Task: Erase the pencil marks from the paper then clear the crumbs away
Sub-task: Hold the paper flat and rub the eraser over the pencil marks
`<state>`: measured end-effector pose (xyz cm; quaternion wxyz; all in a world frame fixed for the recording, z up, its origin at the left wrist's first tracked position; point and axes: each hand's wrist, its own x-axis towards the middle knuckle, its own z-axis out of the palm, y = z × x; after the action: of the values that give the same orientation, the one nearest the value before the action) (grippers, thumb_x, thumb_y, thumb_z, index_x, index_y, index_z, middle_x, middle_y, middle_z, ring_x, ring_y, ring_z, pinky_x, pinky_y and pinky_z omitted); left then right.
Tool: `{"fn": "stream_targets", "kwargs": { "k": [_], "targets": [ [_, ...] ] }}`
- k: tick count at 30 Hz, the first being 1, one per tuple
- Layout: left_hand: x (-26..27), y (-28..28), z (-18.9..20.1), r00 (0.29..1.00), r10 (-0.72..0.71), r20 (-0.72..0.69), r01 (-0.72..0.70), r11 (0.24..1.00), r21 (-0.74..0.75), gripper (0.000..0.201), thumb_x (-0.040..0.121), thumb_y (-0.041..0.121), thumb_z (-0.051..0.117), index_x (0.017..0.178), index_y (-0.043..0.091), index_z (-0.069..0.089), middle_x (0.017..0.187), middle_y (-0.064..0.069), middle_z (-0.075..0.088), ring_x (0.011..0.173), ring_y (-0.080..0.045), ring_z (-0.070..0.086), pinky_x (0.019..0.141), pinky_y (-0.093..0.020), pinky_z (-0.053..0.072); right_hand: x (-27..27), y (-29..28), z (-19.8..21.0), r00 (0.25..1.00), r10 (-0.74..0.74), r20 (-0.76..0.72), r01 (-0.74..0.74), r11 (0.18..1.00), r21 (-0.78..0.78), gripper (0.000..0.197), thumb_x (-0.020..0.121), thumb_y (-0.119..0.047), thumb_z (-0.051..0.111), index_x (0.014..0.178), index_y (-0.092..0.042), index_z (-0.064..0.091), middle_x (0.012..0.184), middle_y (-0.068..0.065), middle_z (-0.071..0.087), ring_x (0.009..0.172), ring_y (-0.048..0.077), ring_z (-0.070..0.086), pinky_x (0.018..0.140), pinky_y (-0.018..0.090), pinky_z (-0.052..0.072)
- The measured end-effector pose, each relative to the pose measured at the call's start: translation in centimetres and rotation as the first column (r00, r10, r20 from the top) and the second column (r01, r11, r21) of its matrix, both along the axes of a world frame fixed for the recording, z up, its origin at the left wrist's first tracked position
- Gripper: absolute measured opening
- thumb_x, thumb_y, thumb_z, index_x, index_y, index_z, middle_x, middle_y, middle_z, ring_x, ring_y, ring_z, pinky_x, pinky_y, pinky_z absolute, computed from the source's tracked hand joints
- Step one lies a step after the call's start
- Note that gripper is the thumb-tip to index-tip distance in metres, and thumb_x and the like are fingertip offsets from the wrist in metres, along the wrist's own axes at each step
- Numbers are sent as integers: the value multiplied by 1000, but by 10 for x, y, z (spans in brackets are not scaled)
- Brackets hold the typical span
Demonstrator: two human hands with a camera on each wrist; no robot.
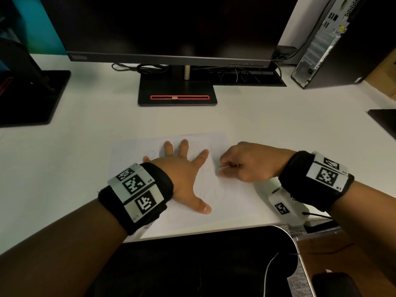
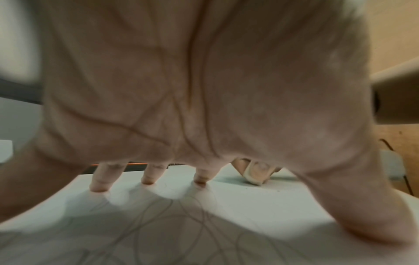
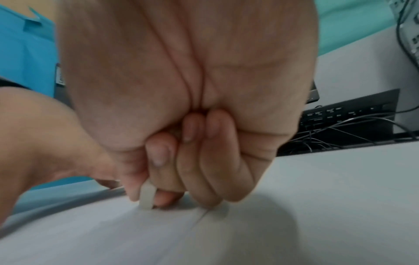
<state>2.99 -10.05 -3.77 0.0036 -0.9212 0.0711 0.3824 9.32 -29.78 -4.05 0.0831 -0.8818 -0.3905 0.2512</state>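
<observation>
- A small white eraser [image 3: 147,198] is pinched between the thumb and the curled fingers [image 3: 169,197] of the right hand [image 1: 246,162], and its lower end is pressed on the paper [image 1: 233,202].
- In the left wrist view the same eraser [image 2: 254,174] is seen touching the sheet beyond the spread fingers, with a few dark specks lying on the sheet near it.
- The remaining fingers of the right hand are seen curled tightly into the palm, their knuckles touching the sheet.
- The fingers [image 2: 100,181] of the left hand [image 1: 182,172] are held straight and spread wide, with the tips and the thumb pressed flat on the paper; nothing is gripped by them.
- Faint looping pencil marks [image 2: 163,224] are seen on the sheet under and around the left hand, and some are visible between the two hands in the head view [image 1: 220,189].
- The paper is laid flat on the white tabletop [image 1: 85,116], close to its near edge, with the left hand on its middle and the right hand on its right part.
- Black wristbands with white coded markers [image 1: 135,187] are worn on both wrists.
- Beyond the paper a dark monitor [image 1: 171,24] is stood on a black base [image 1: 177,91] with a red-outlined slot.
- A computer tower [image 1: 321,43] is stood at the far right, and cables [image 1: 139,68] are lying behind the monitor base.
- A second black stand [image 1: 32,93] is set at the far left of the tabletop.
</observation>
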Motion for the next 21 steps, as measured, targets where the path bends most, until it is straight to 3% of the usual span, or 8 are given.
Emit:
{"fn": "stream_targets", "kwargs": {
  "k": [3, 5, 8, 13, 16, 18, 21],
  "targets": [
    [0, 0, -1, 1000, 1, 8, -1, 1000, -1, 138, 59, 87, 68, 147, 48, -32, 159, -2, -39, 147, -42, -28, 108, -79, 17, -10, 1, -3, 996, 82, -41, -82, 997, -8, 39, 100, -40, 52, 72, -13, 54, 60, -4, 51, 57, 11, 44, 61, 33, 43],
    [0, 0, -1, 1000, -3, 11, 3, 1000, 0, 138, 59, 88, 68, 146, 48, -32, 159, -2, -39, 147, -43, -28, 108, -79, 17, -10, -2, -1, 994, 57, -95, -61, 998, -35, 40, 99, -42, 52, 72, -12, 54, 60, -5, 49, 57, 11, 43, 63, 35, 44],
    [0, 0, 0, 1000, -3, 13, 3, 1000, -6, 138, 59, 87, 68, 146, 48, -32, 159, -1, -38, 147, -42, -28, 109, -78, 17, -3, -6, 1, 1000, -1, -21, 1, 1000, -15, 39, 100, -40, 53, 73, -12, 56, 61, -5, 51, 58, 11, 44, 61, 29, 40],
    [0, 1, -1, 1000, 0, 13, 0, 1000, -3, 139, 59, 87, 68, 146, 48, -32, 159, -1, -38, 147, -43, -28, 108, -78, 18, -17, -2, -3, 992, 87, -94, -90, 996, -28, 43, 99, -46, 51, 72, -13, 54, 60, -3, 49, 56, 11, 42, 61, 34, 43],
    [0, 0, -1, 1000, 0, 15, 0, 1000, -7, 138, 59, 87, 68, 147, 48, -31, 159, -1, -38, 147, -42, -28, 109, -78, 17, -7, -7, 0, 1000, 10, -26, -10, 1000, -3, 42, 101, -42, 52, 70, -14, 53, 58, -5, 48, 55, 10, 42, 58, 26, 38],
    [0, 0, 0, 1000, 1, 18, -1, 1000, -4, 138, 59, 87, 68, 147, 48, -31, 159, -1, -38, 147, -42, -27, 109, -78, 16, -11, -5, -1, 999, 35, -4, -35, 999, 26, 40, 101, -40, 52, 70, -14, 52, 58, -5, 48, 54, 10, 42, 57, 24, 36],
    [0, 0, -1, 1000, -2, 16, 2, 1000, -5, 139, 59, 87, 68, 147, 47, -31, 159, -2, -38, 147, -43, -27, 108, -78, 17, -21, -3, -3, 992, 90, -89, -91, 996, -10, 42, 100, -44, 51, 73, -11, 54, 60, -3, 49, 55, 10, 41, 59, 31, 42]
  ]
}}
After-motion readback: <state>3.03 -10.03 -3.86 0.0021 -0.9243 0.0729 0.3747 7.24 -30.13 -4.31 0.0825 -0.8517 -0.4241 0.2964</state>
